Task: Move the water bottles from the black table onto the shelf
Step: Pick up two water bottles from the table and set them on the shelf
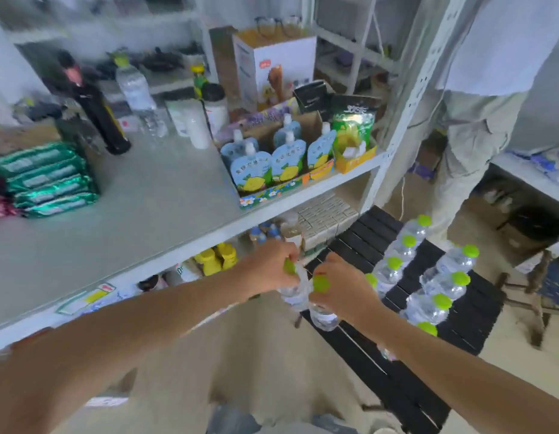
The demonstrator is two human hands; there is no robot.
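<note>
A low black slatted tabletop (pixel 359 242) stands on the pale floor (pixel 259 355) just beside a white metal shelf (pixel 146 214). Clear plastic water bottles with lime-green caps (pixel 441 286) stand on the tabletop in two rows. On the shelf lie stacked green foil packets (pixel 49 180), a dark glass bottle (pixel 96 108), one clear green-capped water bottle (pixel 135 89), white tubs (pixel 193 120) and a flowered carton of blue lemon-print pouches (pixel 281 161).

Both hands (pixel 306 277) closed, arms outstretched
</note>
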